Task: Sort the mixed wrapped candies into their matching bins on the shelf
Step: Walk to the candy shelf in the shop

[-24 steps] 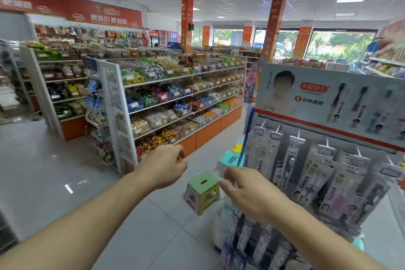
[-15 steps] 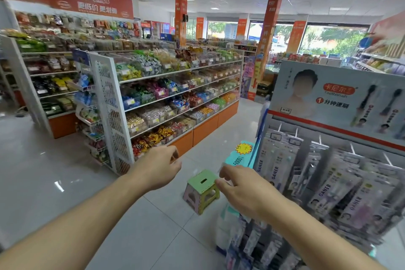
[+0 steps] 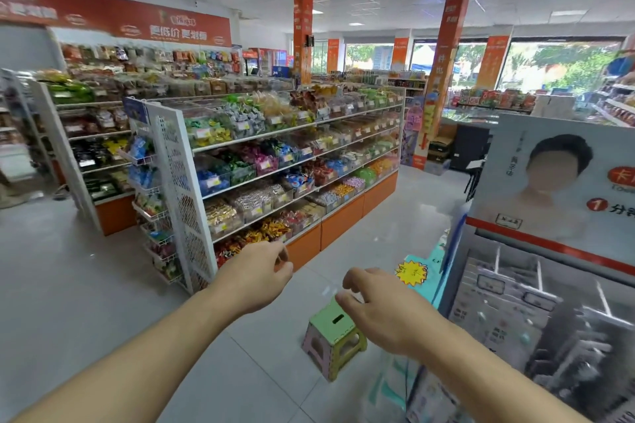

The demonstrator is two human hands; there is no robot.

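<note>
A small plastic folding stool with a green top and pink legs stands on the glossy grey tiled floor, partly hidden behind the right hand. At right rises a blurred toothbrush display rack. The white metal shelf with clear bins of wrapped candies stands far left. The left hand is loosely curled, the right half-spread; whether either holds anything cannot be told.

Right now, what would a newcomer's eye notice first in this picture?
The long candy shelf on the left, its tiers packed with colourful wrapped sweets. Next, both bare arms stretched forward, left hand and right hand, above a small green folding stool on the floor.
</note>
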